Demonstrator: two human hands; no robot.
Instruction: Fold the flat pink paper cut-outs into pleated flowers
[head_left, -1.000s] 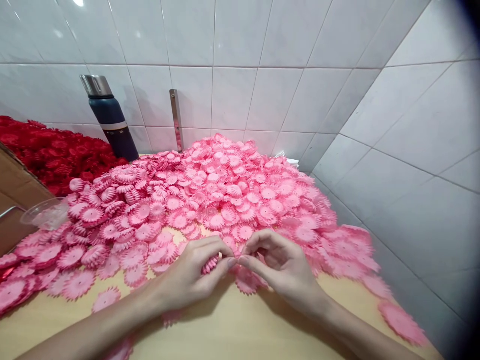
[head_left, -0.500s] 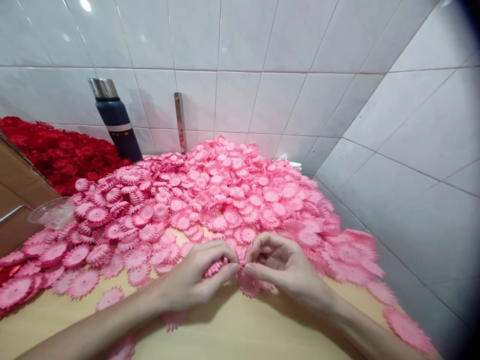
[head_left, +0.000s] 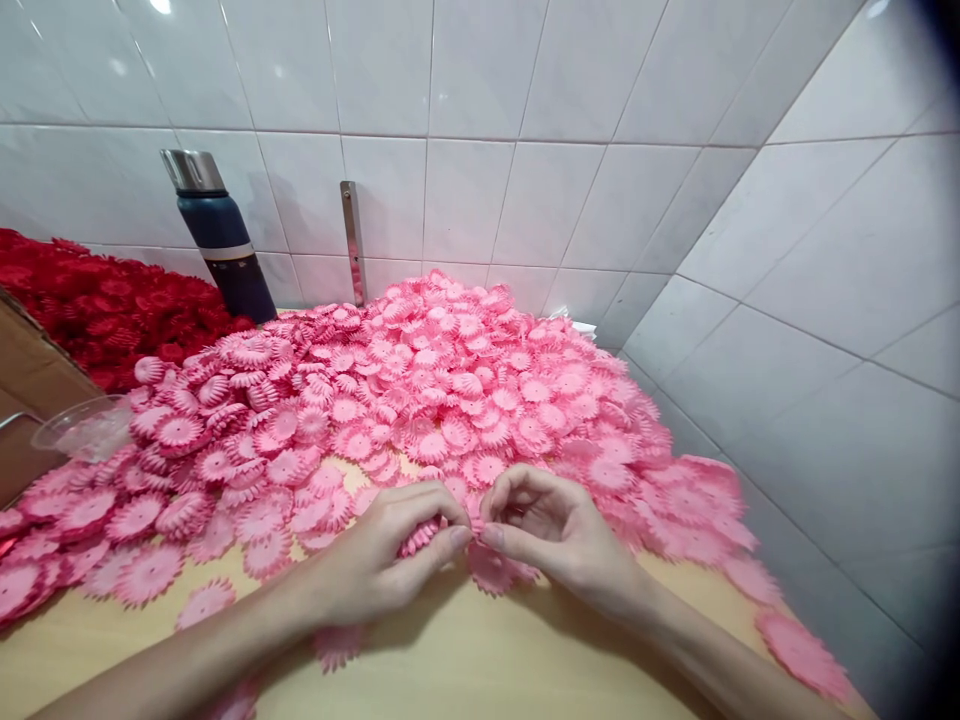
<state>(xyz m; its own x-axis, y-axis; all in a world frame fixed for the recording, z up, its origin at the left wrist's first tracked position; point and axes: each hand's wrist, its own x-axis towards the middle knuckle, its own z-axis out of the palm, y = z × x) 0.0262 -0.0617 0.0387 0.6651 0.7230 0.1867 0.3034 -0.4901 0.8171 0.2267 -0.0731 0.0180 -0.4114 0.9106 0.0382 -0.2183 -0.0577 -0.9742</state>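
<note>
My left hand [head_left: 401, 550] is closed around a stack of pink scalloped petal discs [head_left: 420, 537], its thumb and forefinger pinched at the stack's right end. Facing it, my right hand [head_left: 551, 525] is pinched at the fingertips on the edge of a pink petal disc [head_left: 476, 522] between the two hands; the disc is mostly hidden by the fingers. Just below the fingertips, more pink discs [head_left: 495, 568] lie on the tabletop [head_left: 450, 650]. Behind both hands rises a big heap of pink petal discs [head_left: 442, 390].
A dark blue bottle [head_left: 225, 240] with a steel cap leans by the tiled wall [head_left: 480, 80]. At left are a red petal heap [head_left: 127, 310], a cardboard box [head_left: 37, 390] and a clear plastic lid [head_left: 82, 430]. A metal strip [head_left: 352, 240] stands against the wall.
The whole view has shifted slightly, so everything sits a little further left. Both hands keep the same pinched pose, fingertips close together.
</note>
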